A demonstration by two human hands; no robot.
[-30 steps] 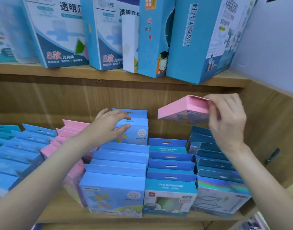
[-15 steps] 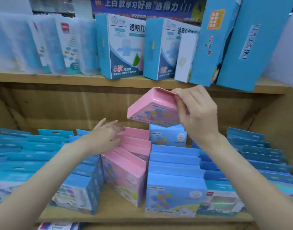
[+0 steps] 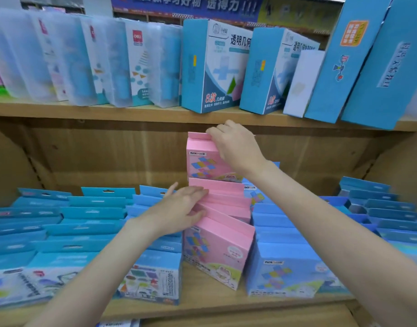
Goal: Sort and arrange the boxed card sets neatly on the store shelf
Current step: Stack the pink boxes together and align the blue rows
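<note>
Both of your forearms reached up and forward over the lower shelf (image 3: 202,305), the left from the bottom left and the right from the lower right. Your right hand (image 3: 235,147) was raised at the back of the shelf, wrist bent down, its fingers curled over the top flap of a pink box (image 3: 202,159) and pinching it — the box stood upright with its printed face toward you, held just above and behind the row of pink boxes (image 3: 224,215). Whether its bottom edge touched the row below, you could not tell from this angle.

Your left hand (image 3: 181,208) lay lower, palm down against the left side of that pink row. Its fingers were nearly straight and spread a little, the tips resting on the top flaps of the rear boxes, pressing rather than gripping anything.

The pink row ran front to back in the middle of the shelf, leaning slightly to the right, its front box tilted. Blue boxes (image 3: 84,223) filled the rows to its left, and more blue boxes (image 3: 285,263) stood just beside it on the right — further rows continued toward the right end. On the upper shelf (image 3: 84,112) stood clear plastic cases (image 3: 113,62) at the left and tall blue cartons (image 3: 217,67) leaning at the right.
</note>
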